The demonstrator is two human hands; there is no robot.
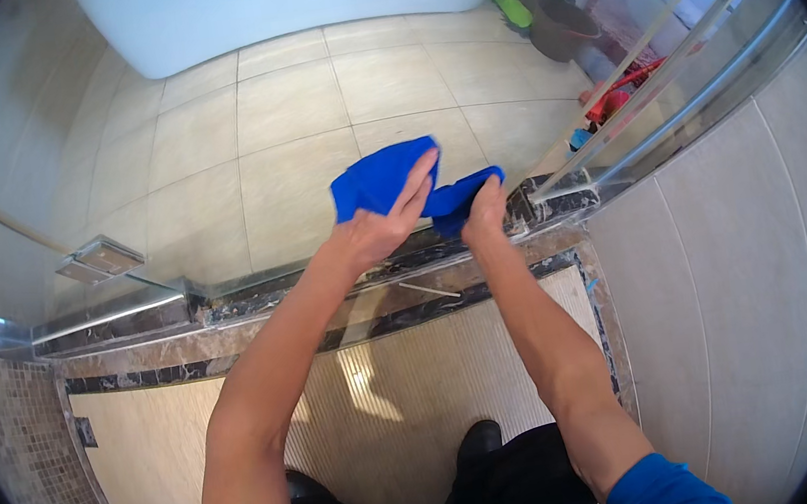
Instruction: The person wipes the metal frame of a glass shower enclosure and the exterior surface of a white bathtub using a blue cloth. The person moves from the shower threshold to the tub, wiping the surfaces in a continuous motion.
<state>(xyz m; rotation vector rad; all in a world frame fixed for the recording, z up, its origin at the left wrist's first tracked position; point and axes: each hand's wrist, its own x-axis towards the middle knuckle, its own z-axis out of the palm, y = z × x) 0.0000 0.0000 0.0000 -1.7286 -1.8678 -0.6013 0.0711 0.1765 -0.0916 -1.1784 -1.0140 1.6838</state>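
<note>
A blue cloth (377,181) is stretched and folded between my two hands, above the dark marble threshold (273,294). My left hand (379,233) grips its left part, the fingers lying along the fabric and pointing up to the right. Close beside it, my right hand (486,212) is closed on the cloth's right end with the thumb up. The fingertips of my right hand are hidden behind the fabric. A thin white strip (428,290) lies on the stone ledge below my hands.
Glass panels with a metal hinge (102,257) stand left; metal-edged glass (694,75) stands right. Beyond the threshold are a tiled floor (289,100), a white bathtub (303,7), a green broom (512,7), a dark bucket (562,28) and red items (613,105). My feet stand on ribbed flooring (409,382).
</note>
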